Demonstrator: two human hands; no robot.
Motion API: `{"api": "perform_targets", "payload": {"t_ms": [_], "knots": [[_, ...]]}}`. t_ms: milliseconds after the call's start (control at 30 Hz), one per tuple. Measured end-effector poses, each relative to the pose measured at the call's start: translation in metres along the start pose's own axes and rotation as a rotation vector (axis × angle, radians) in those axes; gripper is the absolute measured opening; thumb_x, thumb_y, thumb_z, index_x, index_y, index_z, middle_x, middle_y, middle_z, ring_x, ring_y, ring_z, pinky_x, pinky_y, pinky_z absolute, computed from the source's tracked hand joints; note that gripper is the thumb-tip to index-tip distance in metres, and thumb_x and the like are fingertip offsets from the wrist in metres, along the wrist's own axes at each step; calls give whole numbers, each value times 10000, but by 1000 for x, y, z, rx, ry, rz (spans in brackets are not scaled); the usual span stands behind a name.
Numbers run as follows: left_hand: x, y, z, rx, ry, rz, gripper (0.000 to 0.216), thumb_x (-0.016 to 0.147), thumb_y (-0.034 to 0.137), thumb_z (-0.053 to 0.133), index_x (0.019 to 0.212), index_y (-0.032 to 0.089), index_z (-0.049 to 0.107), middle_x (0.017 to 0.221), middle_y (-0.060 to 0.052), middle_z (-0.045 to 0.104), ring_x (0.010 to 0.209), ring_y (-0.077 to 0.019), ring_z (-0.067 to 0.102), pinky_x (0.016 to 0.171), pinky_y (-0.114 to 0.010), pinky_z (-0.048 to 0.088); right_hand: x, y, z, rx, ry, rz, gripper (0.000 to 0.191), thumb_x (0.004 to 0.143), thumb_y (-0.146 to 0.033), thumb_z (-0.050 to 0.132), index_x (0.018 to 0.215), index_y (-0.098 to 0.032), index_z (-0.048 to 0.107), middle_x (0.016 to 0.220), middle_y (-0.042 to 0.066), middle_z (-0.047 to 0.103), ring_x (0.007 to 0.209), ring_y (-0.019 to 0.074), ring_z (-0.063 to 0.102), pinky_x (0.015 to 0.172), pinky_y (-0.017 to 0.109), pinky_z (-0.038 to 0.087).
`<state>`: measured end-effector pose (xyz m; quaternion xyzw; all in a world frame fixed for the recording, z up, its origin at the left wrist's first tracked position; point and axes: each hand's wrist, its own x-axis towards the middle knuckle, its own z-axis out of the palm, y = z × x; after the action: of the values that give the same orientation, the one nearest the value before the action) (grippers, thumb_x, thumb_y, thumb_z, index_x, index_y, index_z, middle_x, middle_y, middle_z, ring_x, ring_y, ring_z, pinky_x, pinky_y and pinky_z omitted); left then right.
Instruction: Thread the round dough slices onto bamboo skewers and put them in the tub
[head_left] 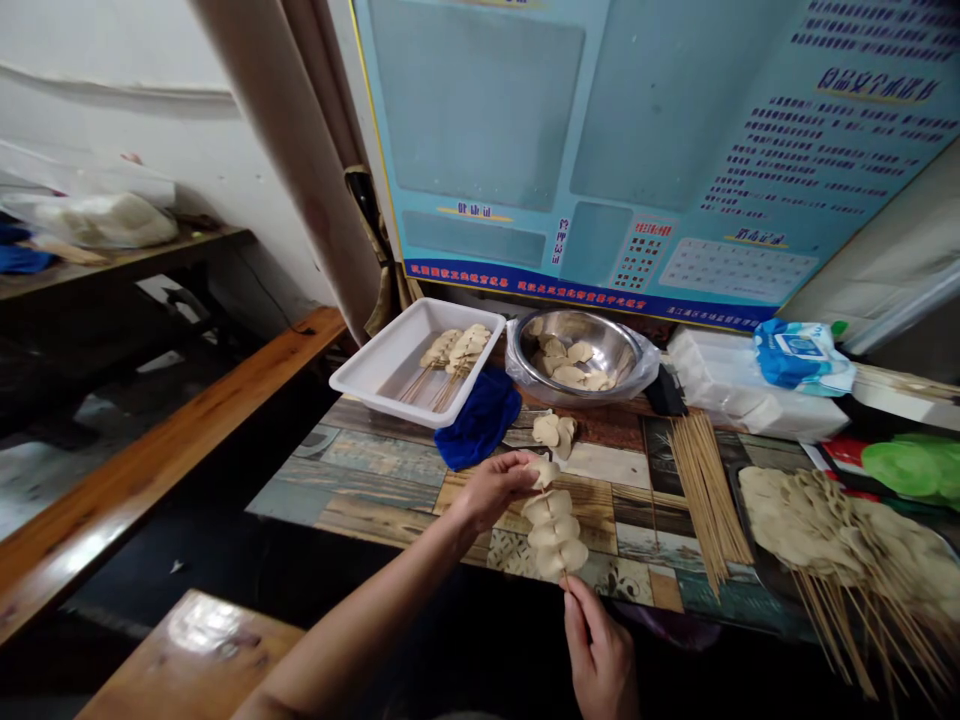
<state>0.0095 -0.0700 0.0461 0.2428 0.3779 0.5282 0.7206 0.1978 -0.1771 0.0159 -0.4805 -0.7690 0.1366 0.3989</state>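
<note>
My right hand is closed around the lower end of a thin bamboo skewer, which points up and away from me. Several pale, thin round slices are threaded along it. At its far tip my left hand pinches one more pale slice. Just beyond lies a small pile of loose slices on the patchwork-patterned table. Behind that stands a steel bowl, lined with a clear plastic bag and holding more slices.
A white tray holds finished skewers, beside a blue cloth. To the right are bare skewers and a dark tray heaped with loaded skewers. A wipes packet sits behind. A wooden bench runs along the left.
</note>
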Motion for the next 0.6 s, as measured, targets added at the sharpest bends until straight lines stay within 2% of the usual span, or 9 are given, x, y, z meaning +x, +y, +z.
{"api": "perform_targets", "payload": {"t_ms": [167,300,433,533,600], "knots": [[-1,-2,4,161,17,147,322,578,276,809,825,117,677,737,-26,674,660,-105,578,669,-216,413,3,-3,0,-19,-4,23,403,976,-303,322,968,-130,685,840,115,764,738,196,743,633,210,587],[-2,-5,4,201,44,174,368,575,277,806,884,132,667,688,0,651,635,-101,559,647,-212,397,6,-5,2,-30,-14,50,415,976,-311,313,957,-128,685,851,125,762,743,202,742,629,210,584],[-4,-6,2,99,39,95,449,590,292,801,985,147,643,656,25,616,564,-71,523,573,-190,372,7,-6,4,-12,-19,46,420,978,-314,310,970,-123,683,870,128,760,772,197,740,657,206,582],[-8,-7,2,-20,-17,-14,381,625,316,782,934,138,648,778,-17,645,621,-93,567,595,-212,418,7,-5,5,9,-30,34,408,977,-308,314,986,-133,683,878,120,760,783,189,738,672,205,581],[-10,-9,4,-75,-75,-63,352,612,283,795,891,126,649,788,-30,651,649,-107,588,632,-227,446,6,-4,6,16,-40,39,405,975,-306,317,991,-140,686,881,118,760,785,191,738,673,212,584]]}}
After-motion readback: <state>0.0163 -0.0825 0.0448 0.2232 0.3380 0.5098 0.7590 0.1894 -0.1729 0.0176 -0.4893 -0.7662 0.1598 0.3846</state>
